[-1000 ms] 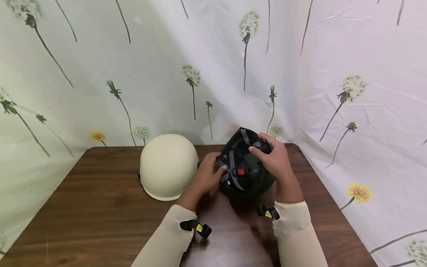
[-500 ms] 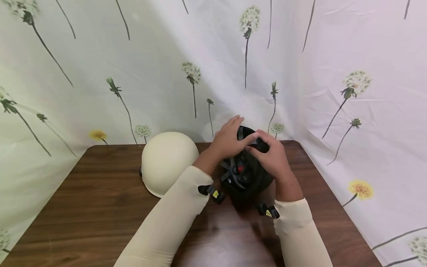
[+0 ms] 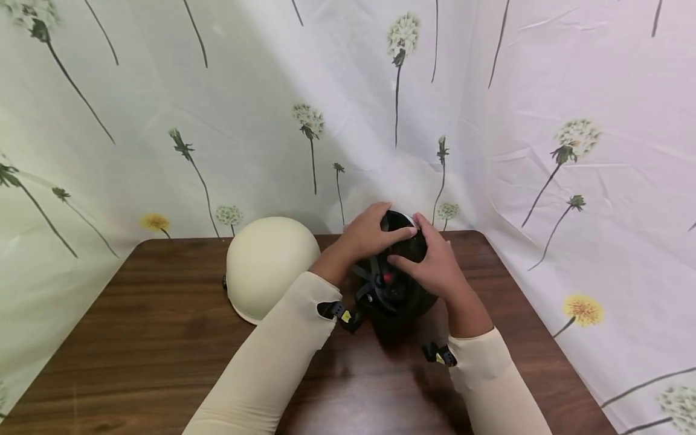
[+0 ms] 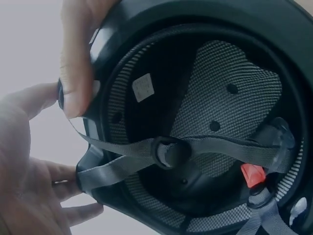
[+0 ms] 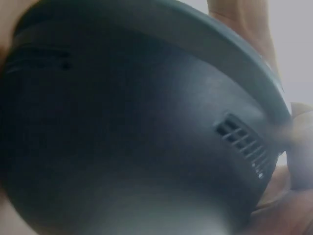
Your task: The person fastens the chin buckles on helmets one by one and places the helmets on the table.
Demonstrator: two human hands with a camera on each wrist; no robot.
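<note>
A black helmet point(image 3: 393, 302) stands tilted at the right of the table, its hollow side facing me. Grey chin straps point(image 4: 217, 147) and a red buckle tab point(image 4: 253, 175) cross its dark padded inside. My left hand point(image 3: 367, 235) grips the far brim, thumb over the inner side. Close beside it my right hand point(image 3: 435, 263) holds the right part of the rim, thumb inside the shell. In the right wrist view the smooth outer shell with a vent grille point(image 5: 244, 142) fills most of the picture. A cream helmet point(image 3: 272, 266) rests dome up to the left.
The dark wooden table point(image 3: 163, 362) has its back edge close to a white hanging cloth point(image 3: 244, 90) printed with dandelions. A similar cloth rises along the right side. Both wrists carry small black strapped cameras.
My left hand has left the helmet's left rim and moved up and right to its far brim. The right hand has shifted slightly left. The cream helmet stays put.
</note>
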